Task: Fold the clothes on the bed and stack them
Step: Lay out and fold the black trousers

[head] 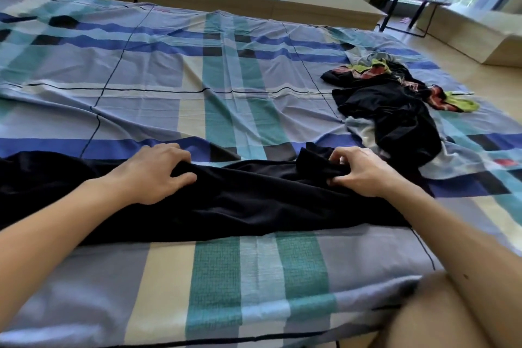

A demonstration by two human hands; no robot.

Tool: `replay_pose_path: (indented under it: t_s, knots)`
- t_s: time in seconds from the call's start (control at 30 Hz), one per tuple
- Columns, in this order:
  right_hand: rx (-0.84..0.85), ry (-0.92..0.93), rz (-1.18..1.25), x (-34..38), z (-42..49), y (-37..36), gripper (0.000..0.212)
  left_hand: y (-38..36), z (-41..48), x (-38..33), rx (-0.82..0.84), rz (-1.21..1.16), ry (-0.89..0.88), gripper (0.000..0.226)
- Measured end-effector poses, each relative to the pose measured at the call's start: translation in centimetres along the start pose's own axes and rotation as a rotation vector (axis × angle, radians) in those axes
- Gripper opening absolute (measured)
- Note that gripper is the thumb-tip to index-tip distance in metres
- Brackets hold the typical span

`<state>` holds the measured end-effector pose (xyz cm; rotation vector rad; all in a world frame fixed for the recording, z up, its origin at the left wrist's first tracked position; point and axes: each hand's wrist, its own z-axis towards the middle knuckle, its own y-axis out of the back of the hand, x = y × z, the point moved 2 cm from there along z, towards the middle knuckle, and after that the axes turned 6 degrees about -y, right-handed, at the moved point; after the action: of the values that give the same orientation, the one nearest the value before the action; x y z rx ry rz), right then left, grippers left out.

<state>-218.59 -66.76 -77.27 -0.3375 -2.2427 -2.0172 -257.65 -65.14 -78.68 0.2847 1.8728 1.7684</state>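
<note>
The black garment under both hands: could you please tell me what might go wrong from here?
The black garment lies bunched where the right hand pinches it and the left hand grips it; folding now may trap creases.
It lies near the front edge of the bed and could slip off.
The unfolded pile sits close by; the two might tangle.

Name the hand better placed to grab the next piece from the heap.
Right, probably. The right hand pinches the black garment at its end nearest the heap, which lies rightward on the bed; the left hand grips the garment farther left and would have to reach across.
</note>
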Motion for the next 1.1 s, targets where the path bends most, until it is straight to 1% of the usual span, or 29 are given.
replay_pose_path:
  t_s: [0.03,0.07,0.1,0.17,0.23,0.3,0.37,0.4,0.47,0.5,0.53,0.57,0.67,0.7,0.8,0.87,0.97,1.0,1.07,1.1]
  knots:
    - [-0.012,-0.023,0.092,0.2,0.3,0.2,0.022,0.1,0.0,0.0,-0.028,-0.051,0.003,0.023]
    - [-0.035,-0.054,0.256,0.3,0.5,0.6,0.014,0.3,0.0,0.0,-0.073,-0.108,0.018,0.022]
    - [-0.093,-0.091,0.444,0.2,0.6,1.3,0.012,0.7,-0.1,0.1,-0.114,-0.170,0.035,0.021]
    - [-0.288,-0.167,0.828,-0.3,-0.2,3.3,0.007,1.7,0.0,0.0,-0.212,-0.243,0.061,0.017]
    - [-0.491,-0.281,1.149,-1.7,-1.5,4.8,0.002,2.8,0.2,0.2,-0.270,-0.240,0.075,0.014]
    - [-0.603,-0.387,1.349,-3.5,-2.8,5.6,0.005,3.6,0.5,1.1,-0.274,-0.237,0.080,0.015]
    - [-0.668,-0.463,1.464,-5.0,-3.8,6.1,0.009,4.1,0.5,2.4,-0.218,-0.256,0.094,0.017]
    - [-0.718,-0.509,1.499,-5.7,-4.1,6.2,0.013,4.4,0.3,3.0,-0.190,-0.267,0.103,0.026]
    - [-0.835,-0.607,1.522,-7.1,-4.7,6.4,0.021,5.0,0.0,3.6,-0.162,-0.297,0.113,0.057]
    - [-0.881,-0.642,1.514,-7.7,-5.0,6.5,0.024,5.1,-0.1,4.0,-0.157,-0.304,0.117,0.062]
    - [-0.924,-0.668,1.496,-8.3,-5.2,6.6,0.026,5.2,-0.1,4.4,-0.167,-0.308,0.111,0.057]
    - [-0.955,-0.687,1.480,-8.8,-5.5,6.7,0.026,5.3,-0.1,4.3,-0.179,-0.313,0.113,0.048]
    - [-1.002,-0.681,1.468,-9.6,-5.9,6.8,0.022,5.7,-0.1,3.8,-0.180,-0.394,0.085,0.012]
    - [-1.009,-0.671,1.475,-9.7,-5.9,6.9,0.023,5.9,-0.3,3.5,-0.166,-0.422,0.088,0.005]
    - [-1.032,-0.557,1.532,-9.4,-5.7,7.1,0.017,6.0,-0.8,3.4,-0.158,-0.544,0.093,0.016]
    - [-1.024,-0.500,1.539,-9.1,-5.7,7.2,0.013,5.7,-0.9,3.9,-0.180,-0.624,0.104,0.017]
    - [-1.046,-0.518,1.514,-8.6,-6.1,7.6,0.024,5.1,-1.2,5.9,-0.256,-0.729,0.171,0.018]
    - [-1.064,-0.526,1.512,-8.4,-6.3,7.9,0.026,4.5,-1.2,7.3,-0.262,-0.734,0.195,0.024]
    - [-1.098,-0.512,1.498,-8.4,-6.9,8.5,0.030,2.0,-0.6,13.5,-0.187,-0.754,0.221,0.046]
    - [-1.116,-0.500,1.489,-8.7,-7.2,8.8,0.031,1.2,-0.1,15.9,-0.184,-0.778,0.236,0.049]
